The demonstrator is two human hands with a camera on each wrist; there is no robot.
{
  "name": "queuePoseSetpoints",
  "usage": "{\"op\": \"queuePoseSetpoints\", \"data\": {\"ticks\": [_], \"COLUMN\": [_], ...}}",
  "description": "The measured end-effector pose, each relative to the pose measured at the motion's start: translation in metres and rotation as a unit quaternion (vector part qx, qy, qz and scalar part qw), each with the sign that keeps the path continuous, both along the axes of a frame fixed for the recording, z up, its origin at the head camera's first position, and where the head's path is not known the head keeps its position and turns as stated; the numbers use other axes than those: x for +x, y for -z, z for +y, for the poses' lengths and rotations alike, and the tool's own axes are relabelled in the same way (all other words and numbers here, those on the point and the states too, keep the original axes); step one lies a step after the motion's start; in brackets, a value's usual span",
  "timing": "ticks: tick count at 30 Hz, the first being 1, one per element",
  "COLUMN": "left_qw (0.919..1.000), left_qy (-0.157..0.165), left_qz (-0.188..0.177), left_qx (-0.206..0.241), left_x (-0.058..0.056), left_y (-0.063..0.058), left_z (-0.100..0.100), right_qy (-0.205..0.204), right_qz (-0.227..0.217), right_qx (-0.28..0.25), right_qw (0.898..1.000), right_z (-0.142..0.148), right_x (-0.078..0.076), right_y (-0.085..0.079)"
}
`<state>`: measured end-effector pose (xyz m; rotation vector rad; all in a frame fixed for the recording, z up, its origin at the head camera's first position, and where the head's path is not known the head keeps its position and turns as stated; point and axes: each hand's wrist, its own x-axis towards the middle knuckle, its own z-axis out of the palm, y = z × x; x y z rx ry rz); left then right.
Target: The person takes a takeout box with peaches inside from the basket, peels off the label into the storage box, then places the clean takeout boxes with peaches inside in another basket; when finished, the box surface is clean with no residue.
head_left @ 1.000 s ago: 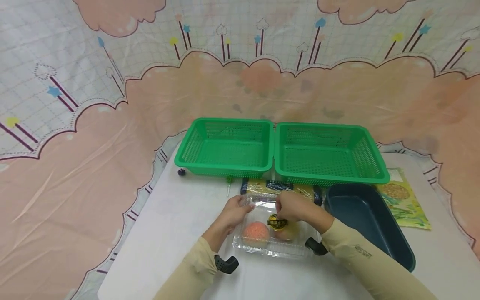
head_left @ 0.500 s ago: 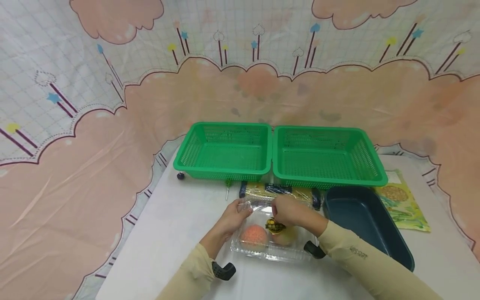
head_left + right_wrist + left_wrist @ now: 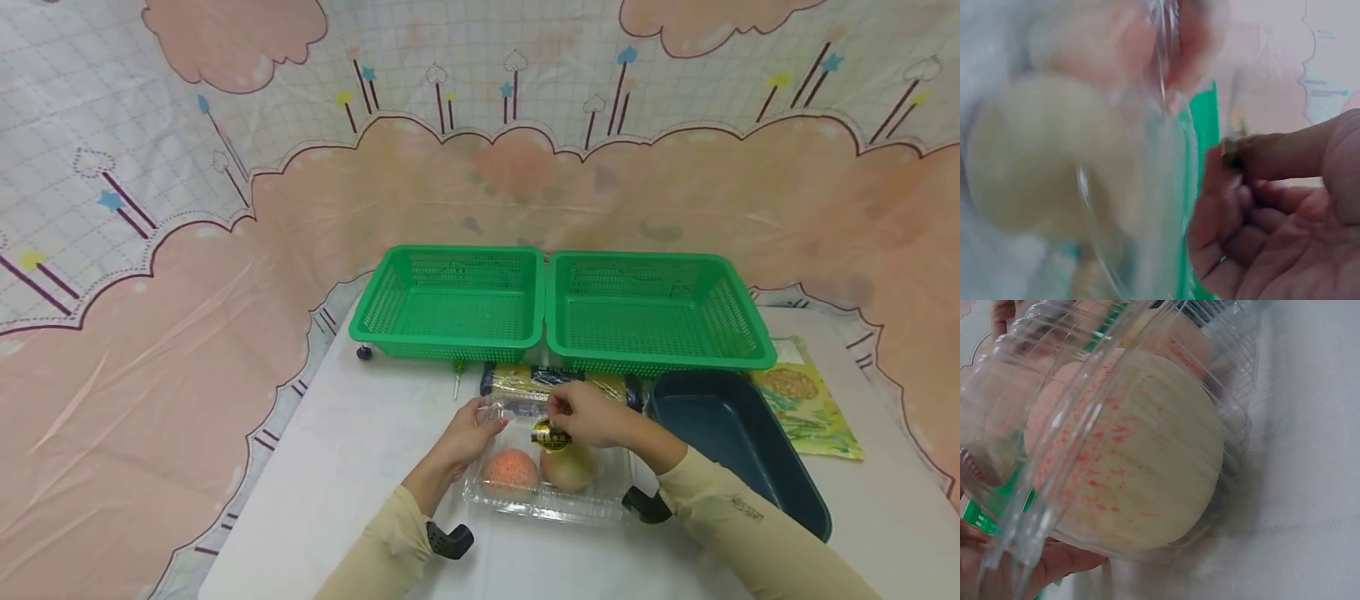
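A clear plastic clamshell box [image 3: 517, 505] sits on the white table with two peaches inside, a pinkish peach [image 3: 511, 472] and a paler peach [image 3: 567, 467]. My left hand [image 3: 463, 438] grips the box at its far left corner, thumb on the lid. Above the lid, my right hand [image 3: 592, 415] pinches a black and gold sticker [image 3: 551, 435] between thumb and index finger. In the right wrist view, the pinched bit of sticker [image 3: 1232, 155] shows small and dark at the fingertips, apart from the lid. The left wrist view shows one peach [image 3: 1141, 450] close up through the plastic.
Two green baskets [image 3: 450, 342] [image 3: 660, 360] stand side by side at the back. Before them lies a yellow and dark wrapped package [image 3: 517, 379]. A dark blue tray [image 3: 720, 425] and a yellow-green packet [image 3: 806, 408] are at right. A green-topped stick [image 3: 458, 377] and small dark ball [image 3: 363, 352] lie left.
My right hand has drawn back slightly up and to the right, and the sticker has shifted up with it, baring more of the paler peach. My left hand keeps its grip on the box.
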<state>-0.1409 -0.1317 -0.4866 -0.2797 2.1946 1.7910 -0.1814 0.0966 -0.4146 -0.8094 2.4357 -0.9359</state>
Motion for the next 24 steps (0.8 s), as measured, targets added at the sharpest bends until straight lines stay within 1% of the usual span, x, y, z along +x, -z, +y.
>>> {"op": "queuePoseSetpoints", "data": {"ticks": [3,6,10,14,19,24], "left_qw": [0.9999,0.9999,0.9999,0.9999,0.9999,0.9999], "left_qy": [-0.002,-0.002,-0.003,0.001,0.006,0.009], "left_qz": [-0.005,-0.006,-0.006,-0.007,-0.008,-0.010], "left_qx": [-0.009,-0.012,-0.015,-0.010,-0.002,-0.001], "left_x": [0.000,0.000,0.000,-0.001,0.000,0.000], "left_y": [0.001,0.001,0.000,0.000,0.001,0.001], "left_z": [0.000,0.000,-0.001,-0.002,-0.002,-0.003], "right_qy": [0.043,0.077,0.106,0.128,0.153,0.184], "right_qz": [0.004,-0.002,-0.018,-0.013,-0.005,0.001], "right_qx": [-0.030,-0.046,-0.046,-0.026,-0.008,0.017], "right_qw": [0.999,0.996,0.993,0.991,0.988,0.983], "right_z": [0.006,0.016,0.036,0.060,0.093,0.123], "right_x": [-0.002,-0.005,-0.009,-0.011,-0.009,-0.007], "right_y": [-0.010,-0.020,-0.030,-0.036,-0.035,-0.025]}}
